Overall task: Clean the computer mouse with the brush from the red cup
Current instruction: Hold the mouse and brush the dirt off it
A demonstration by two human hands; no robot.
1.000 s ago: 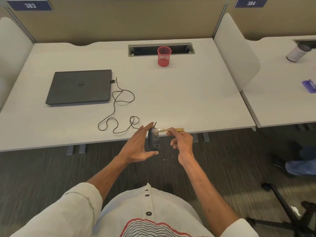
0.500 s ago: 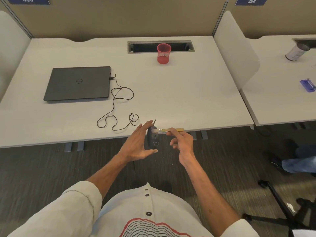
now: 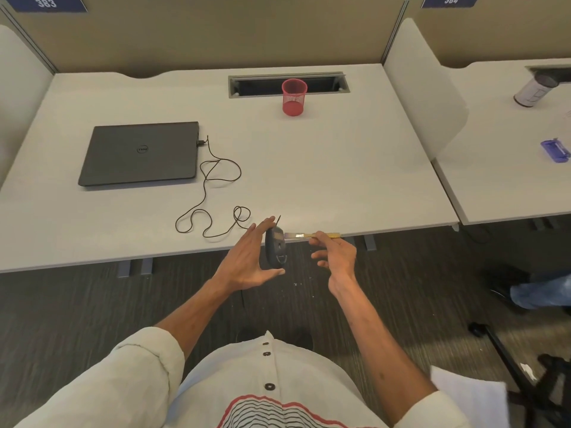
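White worktop (image 3: pixel 324 168), red cup (image 3: pixel 293 98) at its far side. Off its near edge, left hand (image 3: pixel 247 262) clasps mouse (image 3: pixel 276 247) between fingertips and thumb; right hand (image 3: pixel 337 257) pinches brush (image 3: pixel 312 235), bristles on mouse.

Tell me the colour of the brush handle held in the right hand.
The brush handle is yellow, held by the right hand; head view shows it best.
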